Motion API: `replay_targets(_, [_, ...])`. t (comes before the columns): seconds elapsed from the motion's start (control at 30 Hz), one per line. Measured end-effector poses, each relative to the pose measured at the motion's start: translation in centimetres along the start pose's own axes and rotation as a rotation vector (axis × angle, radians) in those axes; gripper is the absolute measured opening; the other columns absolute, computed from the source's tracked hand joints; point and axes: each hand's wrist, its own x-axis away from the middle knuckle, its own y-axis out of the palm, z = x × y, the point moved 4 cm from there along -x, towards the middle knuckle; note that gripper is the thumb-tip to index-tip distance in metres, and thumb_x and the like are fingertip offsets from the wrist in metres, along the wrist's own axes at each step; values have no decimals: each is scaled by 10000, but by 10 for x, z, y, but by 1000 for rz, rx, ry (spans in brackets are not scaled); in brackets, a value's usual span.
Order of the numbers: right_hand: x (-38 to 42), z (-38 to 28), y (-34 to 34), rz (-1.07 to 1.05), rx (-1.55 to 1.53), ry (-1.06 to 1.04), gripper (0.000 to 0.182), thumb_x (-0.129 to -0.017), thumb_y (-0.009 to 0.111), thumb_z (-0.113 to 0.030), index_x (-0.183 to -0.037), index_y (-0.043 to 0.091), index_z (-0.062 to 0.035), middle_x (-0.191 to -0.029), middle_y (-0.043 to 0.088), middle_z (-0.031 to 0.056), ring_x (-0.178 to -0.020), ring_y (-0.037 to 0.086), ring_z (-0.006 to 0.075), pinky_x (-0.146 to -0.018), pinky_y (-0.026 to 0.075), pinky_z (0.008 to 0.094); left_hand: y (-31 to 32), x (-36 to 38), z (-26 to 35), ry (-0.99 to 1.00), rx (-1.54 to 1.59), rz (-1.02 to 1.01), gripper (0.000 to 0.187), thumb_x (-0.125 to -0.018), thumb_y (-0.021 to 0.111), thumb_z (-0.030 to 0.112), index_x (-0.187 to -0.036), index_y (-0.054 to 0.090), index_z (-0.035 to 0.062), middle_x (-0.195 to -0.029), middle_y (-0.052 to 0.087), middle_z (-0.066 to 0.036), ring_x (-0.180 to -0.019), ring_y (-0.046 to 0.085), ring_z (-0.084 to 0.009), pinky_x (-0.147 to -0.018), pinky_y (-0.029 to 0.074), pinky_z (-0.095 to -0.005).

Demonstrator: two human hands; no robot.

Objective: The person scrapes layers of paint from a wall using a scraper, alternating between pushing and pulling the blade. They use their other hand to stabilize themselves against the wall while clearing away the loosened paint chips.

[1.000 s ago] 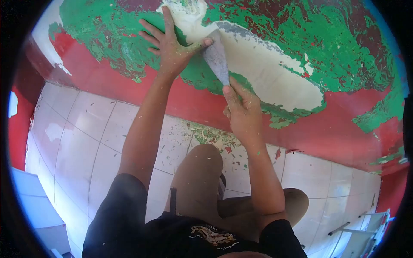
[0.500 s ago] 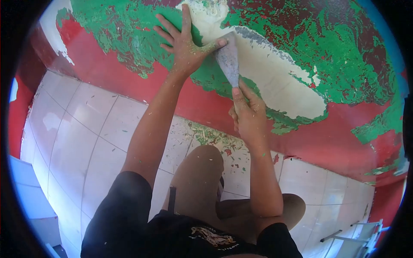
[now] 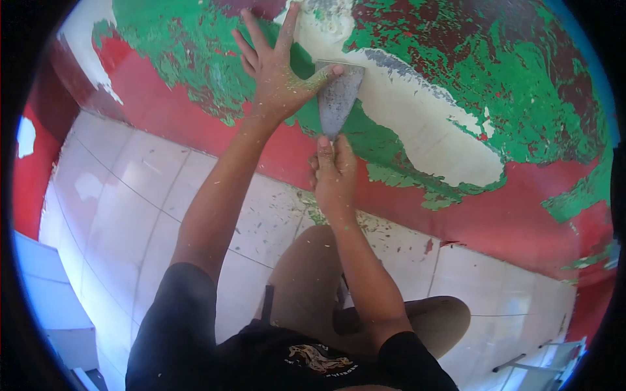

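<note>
My right hand (image 3: 336, 176) is closed round the handle of a paint scraper (image 3: 339, 98), whose wide grey metal blade points up against the wall. The handle itself is mostly hidden in my fingers. To its left, my left hand (image 3: 277, 78) lies with fingers spread on the wall, and its thumb rests on the blade. Flaking green paint (image 3: 385, 146) surrounds the blade over red and maroon layers. Right of the blade runs a bare cream patch (image 3: 430, 124) with ragged edges. Small paint flecks cling to both hands and forearms.
Pale floor tiles (image 3: 163, 176) meet the foot of the red wall (image 3: 515, 215). Paint chips (image 3: 385, 228) are scattered there, in front of my bent knee (image 3: 306, 260). A metal-framed object (image 3: 548, 362) stands at the lower right, and pale box-like shapes (image 3: 52, 280) at the lower left.
My right hand has swung left, turning the scraper from a left-leaning slant to nearly upright. The blade has shifted slightly lower, and my left thumb is still on it. The view has shifted a little.
</note>
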Motion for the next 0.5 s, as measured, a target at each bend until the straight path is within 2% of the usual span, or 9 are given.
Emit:
replay_targets(0.03, [-4, 3, 9, 6, -21, -12, 255, -1105, 520, -352, -1127, 533, -99, -734, 498, -22, -506, 458, 55, -420, 360, 232, -8, -8, 5, 95, -95, -24, 1333, -619, 856, 763, -1675, 181, 308, -1678, -212, -303, -1502, -159, -621, -1159, 50, -770])
replay_targets(0.1, [-8, 12, 27, 60, -184, 14, 281, -1103, 535, -360, -1001, 490, -102, -710, 458, -34, -516, 398, 41, -438, 342, 212, -14, -26, 6, 205, -154, -63, 1341, -613, 844, 782, -1676, 178, 308, -1677, -218, -302, -1500, -172, -620, -1149, 44, -779])
replay_targets(0.17, [-11, 19, 44, 64, -263, 14, 292, -1102, 532, -371, -986, 480, -108, -707, 465, -28, -506, 400, 44, -423, 343, 221, -16, -34, 9, 311, -209, -99, 1348, -606, 832, 800, -1676, 176, 308, -1677, -224, -302, -1499, -185, -618, -1140, 39, -788])
replay_targets(0.23, [-18, 19, 53, 66, -348, 5, 304, -1102, 530, -382, -970, 471, -115, -704, 471, -23, -496, 401, 48, -408, 343, 230, -13, -38, 2, 279, -245, -198, 1369, -593, 829, 811, -1678, 167, 301, -1666, -256, -302, -1489, -230, -609, -1126, 12, -799])
replay_targets(0.27, [-22, 19, 58, 33, -410, 2, 312, -1101, 526, -392, -966, 467, -117, -704, 479, -18, -487, 417, 52, -400, 349, 233, -12, -41, -3, 308, -164, -191, 1354, -576, 824, 825, -1670, 216, 308, -1656, -239, -337, -1476, -244, -624, -1081, -28, -838])
replay_targets(0.33, [-29, 24, 65, 9, -494, -4, 320, -1100, 523, -401, -961, 464, -120, -704, 487, -13, -477, 433, 57, -392, 355, 236, -11, -44, -5, 301, -163, -210, 1345, -582, 824, 821, -1669, 221, 307, -1657, -241, -334, -1476, -247, -621, -1086, -27, -832])
replay_targets(0.43, [-42, 25, 71, -7, -457, -62, 360, -1103, 468, -476, -1033, 480, -123, -707, 498, -8, -462, 480, 86, -389, 357, 252, -9, -45, -7, 283, -155, -224, 1314, -604, 827, 804, -1665, 240, 299, -1656, -256, -327, -1479, -254, -613, -1094, -28, -823])
replay_targets(0.5, [-41, 25, 76, 50, -452, -19, 471, -1084, 462, -550, -917, 491, -111, -635, 456, -8, -438, 458, 101, -377, 345, 262, -9, -44, -5, 249, -128, -201, 1297, -618, 829, 793, -1664, 248, 293, -1652, -265, -328, -1482, -255, -607, -1095, -33, -820])
